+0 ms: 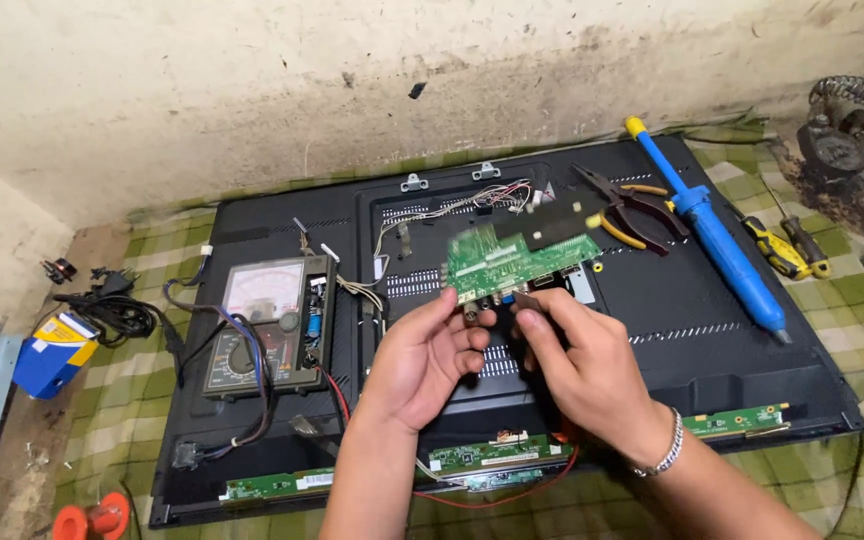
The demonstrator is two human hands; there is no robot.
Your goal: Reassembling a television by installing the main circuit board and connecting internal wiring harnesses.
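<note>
Both hands pinching green circuit board [517, 258] above middle of black TV back panel [252, 225]: left hand [424, 360] and right hand [572, 365] clamped on near edge. Risks, likely: slipping onto panel; tugging attached wires [452, 205]; snagging pliers [624, 210] near far edge.

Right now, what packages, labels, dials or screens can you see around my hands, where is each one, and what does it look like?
Meter dial: on the analog multimeter lying left of the left hand; pale rectangular face in a dark olive case.
Small box: far left on the checked cloth; blue with a yellow and white top.
White label: on the black panel, just beyond the right hand; small upright rectangle.
No lit screens.
</note>
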